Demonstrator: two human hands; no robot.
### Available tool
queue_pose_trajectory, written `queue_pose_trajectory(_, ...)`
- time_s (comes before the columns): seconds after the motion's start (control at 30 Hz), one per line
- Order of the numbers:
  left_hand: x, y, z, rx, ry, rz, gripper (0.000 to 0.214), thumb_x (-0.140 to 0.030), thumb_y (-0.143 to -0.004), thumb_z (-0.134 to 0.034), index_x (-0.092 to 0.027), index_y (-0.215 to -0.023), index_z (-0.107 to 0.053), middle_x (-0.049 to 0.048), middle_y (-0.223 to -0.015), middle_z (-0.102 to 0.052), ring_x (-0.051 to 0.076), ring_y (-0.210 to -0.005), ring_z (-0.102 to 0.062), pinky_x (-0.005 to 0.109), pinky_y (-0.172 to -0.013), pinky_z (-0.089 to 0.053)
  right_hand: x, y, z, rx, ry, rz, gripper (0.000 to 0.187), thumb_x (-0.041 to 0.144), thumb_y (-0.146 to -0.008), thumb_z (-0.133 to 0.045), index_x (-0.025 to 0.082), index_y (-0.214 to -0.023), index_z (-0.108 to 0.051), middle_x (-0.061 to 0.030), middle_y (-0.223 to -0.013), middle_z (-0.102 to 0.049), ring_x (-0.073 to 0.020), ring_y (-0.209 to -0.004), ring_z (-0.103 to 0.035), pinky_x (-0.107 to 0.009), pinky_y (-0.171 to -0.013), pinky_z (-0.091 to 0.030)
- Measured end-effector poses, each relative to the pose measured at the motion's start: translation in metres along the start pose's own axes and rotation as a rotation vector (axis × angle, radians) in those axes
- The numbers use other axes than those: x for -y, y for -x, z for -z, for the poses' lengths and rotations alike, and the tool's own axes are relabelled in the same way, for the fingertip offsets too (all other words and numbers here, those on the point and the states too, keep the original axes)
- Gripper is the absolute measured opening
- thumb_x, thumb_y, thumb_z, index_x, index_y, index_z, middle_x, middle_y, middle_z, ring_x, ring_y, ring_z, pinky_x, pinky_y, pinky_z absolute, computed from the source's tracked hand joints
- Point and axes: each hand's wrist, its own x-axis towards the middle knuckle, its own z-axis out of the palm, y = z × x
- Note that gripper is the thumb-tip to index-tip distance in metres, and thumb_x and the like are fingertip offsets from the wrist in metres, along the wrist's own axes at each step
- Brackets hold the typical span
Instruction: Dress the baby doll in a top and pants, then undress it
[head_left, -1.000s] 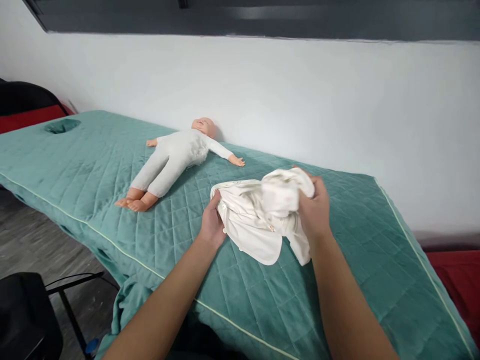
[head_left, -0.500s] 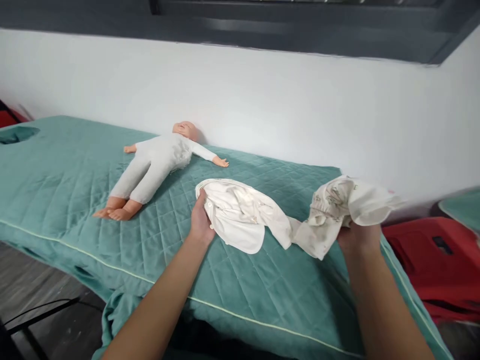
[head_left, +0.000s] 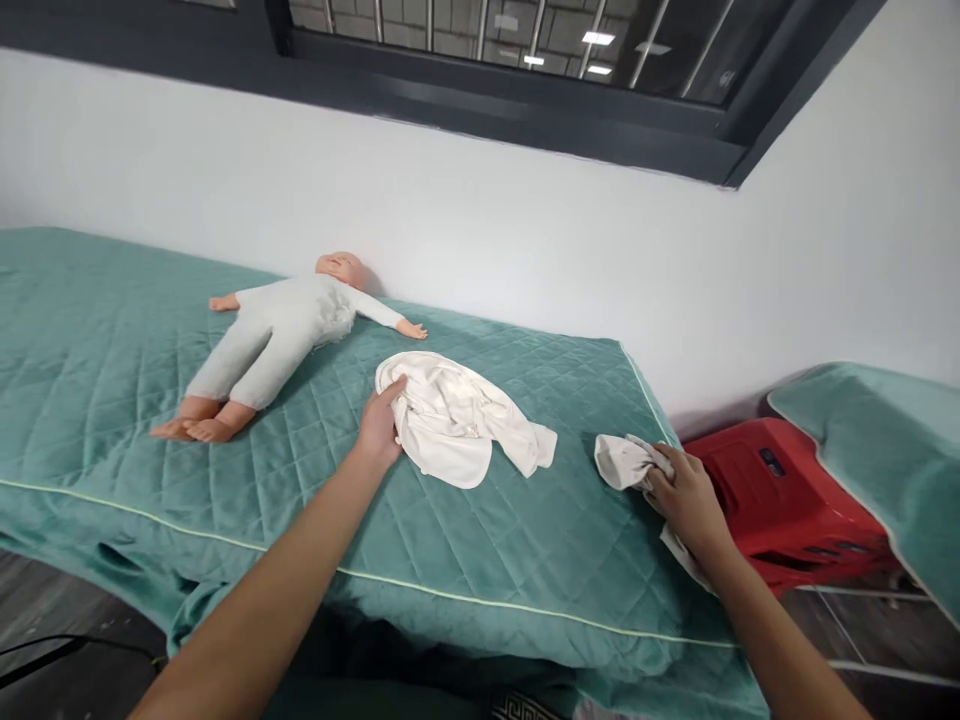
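Observation:
A baby doll (head_left: pixel 277 335) in a white bodysuit lies on its back on a teal quilted bed (head_left: pixel 112 330), head against the wall. My left hand (head_left: pixel 380 428) grips the left edge of a crumpled cream baby garment (head_left: pixel 457 425) lying on the quilt. Over at the bed's right edge, my right hand (head_left: pixel 686 498) is closed on a second small cream cloth (head_left: pixel 625 462), which rests on the quilt and partly hangs over the edge.
A white wall runs behind the bed under a dark-framed window (head_left: pixel 525 70). A red plastic stool (head_left: pixel 780 490) stands to the right of the bed, and another teal-covered bed (head_left: pixel 885 440) lies beyond it. Dark flooring shows at lower left.
My right hand pulled the small cloth away from the garment pile, carried it right and lowered it to the bed's right edge. The left hand stayed on the garment. The view shifted right.

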Motion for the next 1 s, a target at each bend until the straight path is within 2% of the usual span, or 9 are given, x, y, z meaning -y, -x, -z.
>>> queue_pose_trajectory(0.07,-0.01,-0.01,0.0,-0.033,-0.213,-0.037,0.031,-0.024,-0.076,-0.077,-0.016,-0.104,-0.067,0.0055,-0.095,-0.077,0.025,-0.091,-0.073,0.038,-0.086,-0.059,0.003,-0.007,-0.004,-0.001,0.053,-0.037,0.045,0.04,-0.083,-0.049,0.021,-0.121,-0.063,-0.0167,-0.122,-0.063,-0.0395,-0.12,-0.057,-0.059,-0.101,-0.046)
queue_pose_trajectory(0.2,-0.039,-0.027,-0.008,0.026,-0.523,-0.068,0.02,-0.022,-0.075,-0.079,-0.014,-0.09,-0.069,0.0017,-0.077,-0.073,0.022,-0.081,-0.069,0.037,-0.087,-0.053,0.01,-0.03,0.023,0.033,0.067,-0.062,0.06,0.036,-0.071,-0.06,0.021,-0.129,-0.06,-0.0156,-0.135,-0.059,-0.0392,-0.132,-0.05,-0.058,-0.111,-0.04)
queue_pose_trajectory(0.37,-0.079,-0.03,-0.047,0.168,-0.719,-0.169,0.016,-0.02,-0.067,-0.084,-0.015,-0.076,-0.072,0.0037,-0.082,-0.073,0.025,-0.096,-0.065,0.033,-0.095,-0.047,0.038,-0.048,0.035,0.054,-0.002,0.064,0.058,0.03,-0.074,-0.059,0.022,-0.131,-0.059,-0.0146,-0.146,-0.052,-0.0364,-0.142,-0.042,-0.057,-0.118,-0.031)
queue_pose_trajectory(0.57,-0.12,0.012,-0.119,0.488,-1.032,-0.568,0.008,-0.025,-0.078,-0.075,-0.017,-0.078,-0.075,0.0068,-0.09,-0.073,0.027,-0.095,-0.064,0.037,-0.095,-0.046,0.13,-0.062,0.023,0.199,-0.222,0.17,0.053,0.034,-0.08,-0.067,0.022,-0.131,-0.058,-0.0145,-0.144,-0.055,-0.0361,-0.139,-0.045,-0.061,-0.115,-0.035)
queue_pose_trajectory(0.73,-0.137,0.066,-0.161,0.684,-1.001,-0.595,0.005,-0.021,-0.077,-0.074,-0.017,-0.078,-0.074,0.0045,-0.092,-0.073,0.028,-0.102,-0.063,0.04,-0.101,-0.044,0.223,-0.075,0.054,0.287,-0.624,0.38,0.061,0.048,-0.085,-0.071,0.03,-0.139,-0.051,-0.0071,-0.149,-0.051,-0.0275,-0.139,-0.047,-0.049,-0.112,-0.042)
queue_pose_trajectory(0.8,-0.141,0.079,-0.169,0.671,-0.899,-0.546,0.004,-0.018,-0.079,-0.069,-0.015,-0.077,-0.073,0.0034,-0.089,-0.071,0.028,-0.104,-0.064,0.039,-0.098,-0.045,0.251,-0.081,0.07,0.33,-0.732,0.498,0.053,0.049,-0.083,-0.072,0.028,-0.13,-0.058,-0.0053,-0.131,-0.063,-0.0255,-0.121,-0.059,-0.044,-0.1,-0.05)
queue_pose_trajectory(0.87,-0.144,0.084,-0.174,0.623,-0.822,-0.536,0.013,-0.016,-0.085,-0.06,-0.014,-0.079,-0.071,0.0029,-0.088,-0.069,0.028,-0.105,-0.064,0.038,-0.095,-0.046,0.268,-0.086,0.084,0.37,-0.683,0.533,0.035,0.051,-0.083,-0.071,0.023,-0.104,-0.067,-0.0017,-0.098,-0.069,-0.0209,-0.09,-0.064,-0.037,-0.08,-0.054)
queue_pose_trajectory(0.93,-0.149,0.082,-0.174,0.611,-0.829,-0.571,0.019,-0.015,-0.089,-0.053,-0.013,-0.082,-0.071,0.0024,-0.088,-0.067,0.029,-0.108,-0.063,0.039,-0.094,-0.044,0.276,-0.09,0.097,0.347,-0.577,0.521,0.033,0.053,-0.084,-0.069,0.021,-0.079,-0.064,0.0026,-0.071,-0.058,-0.0147,-0.066,-0.054,-0.03,-0.063,-0.046)
queue_pose_trajectory(1.0,-0.154,0.075,-0.17,0.635,-0.914,-0.615,0.018,-0.015,-0.089,-0.053,-0.014,-0.084,-0.07,0.0023,-0.088,-0.065,0.032,-0.113,-0.061,0.041,-0.095,-0.042,0.277,-0.092,0.108,0.267,-0.474,0.515,0.035,0.051,-0.086,-0.066,0.02,-0.07,-0.06,0.0046,-0.062,-0.049,-0.0117,-0.059,-0.045,-0.027,-0.058,-0.037)
